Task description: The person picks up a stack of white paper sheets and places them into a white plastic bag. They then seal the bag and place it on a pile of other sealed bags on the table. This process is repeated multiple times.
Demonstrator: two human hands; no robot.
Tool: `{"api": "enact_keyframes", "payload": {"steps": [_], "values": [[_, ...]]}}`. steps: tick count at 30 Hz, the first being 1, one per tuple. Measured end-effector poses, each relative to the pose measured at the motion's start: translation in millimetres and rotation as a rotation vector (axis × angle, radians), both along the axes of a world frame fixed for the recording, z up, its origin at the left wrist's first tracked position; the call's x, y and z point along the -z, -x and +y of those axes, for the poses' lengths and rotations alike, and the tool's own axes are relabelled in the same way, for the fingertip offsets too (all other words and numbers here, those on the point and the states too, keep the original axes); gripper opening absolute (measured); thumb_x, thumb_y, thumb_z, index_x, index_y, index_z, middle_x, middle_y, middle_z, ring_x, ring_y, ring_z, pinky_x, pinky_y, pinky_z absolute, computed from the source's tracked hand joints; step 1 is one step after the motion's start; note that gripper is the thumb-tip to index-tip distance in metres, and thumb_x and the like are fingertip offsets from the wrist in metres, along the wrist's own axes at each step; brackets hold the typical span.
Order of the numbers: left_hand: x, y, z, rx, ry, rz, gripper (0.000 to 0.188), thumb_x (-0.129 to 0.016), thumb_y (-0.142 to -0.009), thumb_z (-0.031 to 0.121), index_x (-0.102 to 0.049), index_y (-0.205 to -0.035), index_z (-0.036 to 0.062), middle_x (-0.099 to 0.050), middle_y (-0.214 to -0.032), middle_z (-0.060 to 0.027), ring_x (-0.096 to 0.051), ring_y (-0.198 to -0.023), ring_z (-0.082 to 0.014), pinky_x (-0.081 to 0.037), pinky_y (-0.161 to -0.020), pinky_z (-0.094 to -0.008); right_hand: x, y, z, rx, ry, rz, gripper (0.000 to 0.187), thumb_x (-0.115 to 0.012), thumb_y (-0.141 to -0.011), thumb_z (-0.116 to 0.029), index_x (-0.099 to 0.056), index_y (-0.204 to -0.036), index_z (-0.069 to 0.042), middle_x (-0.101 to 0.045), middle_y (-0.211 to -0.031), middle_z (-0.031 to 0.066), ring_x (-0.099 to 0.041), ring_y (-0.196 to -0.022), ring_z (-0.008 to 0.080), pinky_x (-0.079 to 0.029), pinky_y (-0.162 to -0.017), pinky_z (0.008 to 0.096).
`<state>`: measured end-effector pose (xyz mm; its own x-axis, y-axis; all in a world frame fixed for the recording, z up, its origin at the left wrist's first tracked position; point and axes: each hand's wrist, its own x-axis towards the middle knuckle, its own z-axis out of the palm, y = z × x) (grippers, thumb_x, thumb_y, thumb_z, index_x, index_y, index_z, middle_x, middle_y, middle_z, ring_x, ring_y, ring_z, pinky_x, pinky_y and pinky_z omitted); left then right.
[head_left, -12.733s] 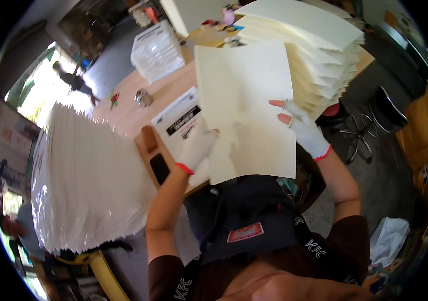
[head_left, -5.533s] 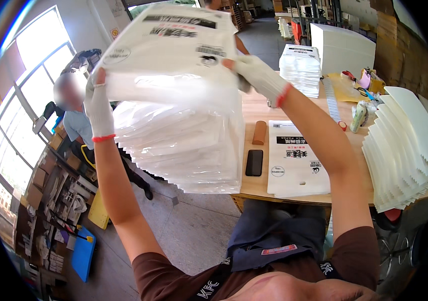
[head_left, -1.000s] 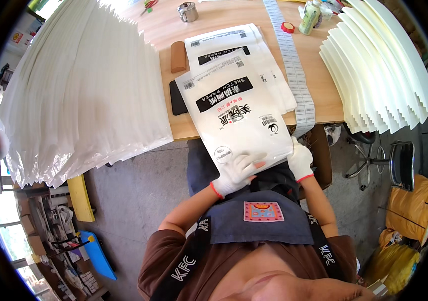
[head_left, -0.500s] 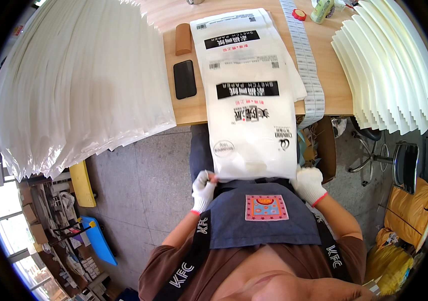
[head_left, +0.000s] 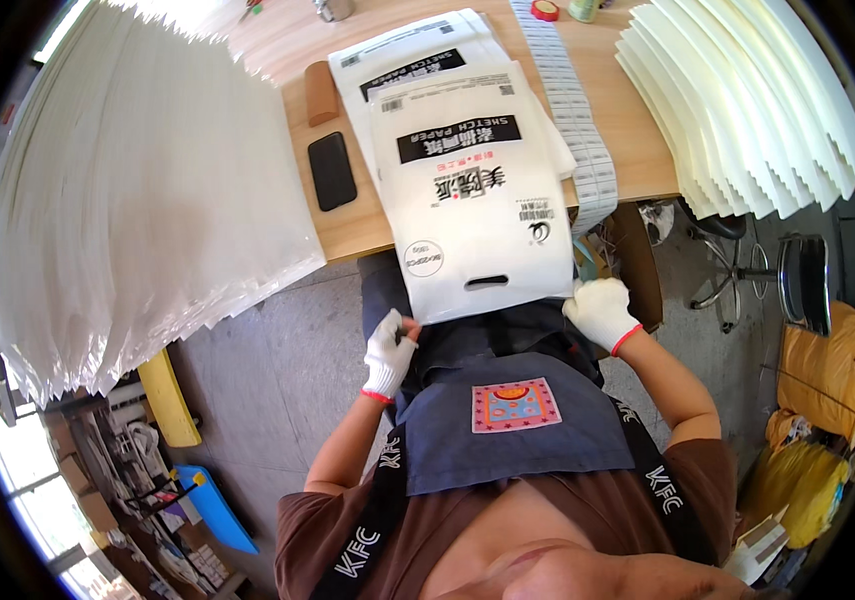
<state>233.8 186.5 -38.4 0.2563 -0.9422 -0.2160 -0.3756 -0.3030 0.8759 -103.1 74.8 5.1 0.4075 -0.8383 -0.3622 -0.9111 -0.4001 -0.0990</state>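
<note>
A white printed plastic bag (head_left: 477, 220) of sketch paper, with a dark slot-shaped handle hole near its lower edge, lies partly on the table and hangs over its front edge toward my lap. My left hand (head_left: 389, 352), in a white knitted glove with bare fingertips, is closed at the bag's lower left corner. At the lower right corner my gloved right hand (head_left: 599, 312) is curled with its fingertips against the edge. Beneath the bag, more printed bags (head_left: 355, 85) lie stacked, slightly turned.
Tall leaning rows of white plastic bags (head_left: 137, 190) stand at left and of pale sheets (head_left: 747, 110) at right. A black phone (head_left: 332, 171), a brown block (head_left: 321, 93), a strip of labels (head_left: 572, 110) and a red tape roll (head_left: 544, 11) lie on the table (head_left: 647, 172). A cardboard box (head_left: 637, 262) sits below.
The bag has moved up onto the stack, uncovering less of it at an angle. Its handle hole now shows clearly. Both hands have moved forward with its lower edge.
</note>
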Motion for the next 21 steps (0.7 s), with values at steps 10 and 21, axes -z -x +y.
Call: {"api": "enact_keyframes", "payload": {"steps": [10, 21], "values": [[-17.1, 43.3, -44.7, 0.220, 0.254, -0.093, 0.008, -0.066, -0.081, 0.007, -0.066, -0.089, 0.0043, -0.063, -0.079, -0.0081, -0.060, -0.065, -0.0153, -0.046, -0.060, -0.0281, 71.1, 71.8, -70.3, 0.798, 0.079, -0.416, 0.037, -0.053, -0.081, -0.028, -0.057, -0.110, -0.007, -0.063, -0.104, 0.0238, -0.060, -0.099, 0.0403, -0.047, -0.083, 0.0474], [-5.8, 187.0, -147.4, 0.318, -0.548, 0.939, 0.055, -0.063, -0.090, 0.038, -0.046, -0.131, 0.0060, -0.051, -0.068, 0.0023, -0.044, -0.053, -0.0069, -0.048, -0.070, -0.0293, 41.7, 81.8, -36.4, 0.570, 0.090, -1.193, 0.021, -0.051, -0.073, 0.006, -0.059, -0.091, 0.000, -0.065, -0.094, 0.0114, -0.061, -0.103, 0.0249, -0.043, -0.095, 0.0334]]}}
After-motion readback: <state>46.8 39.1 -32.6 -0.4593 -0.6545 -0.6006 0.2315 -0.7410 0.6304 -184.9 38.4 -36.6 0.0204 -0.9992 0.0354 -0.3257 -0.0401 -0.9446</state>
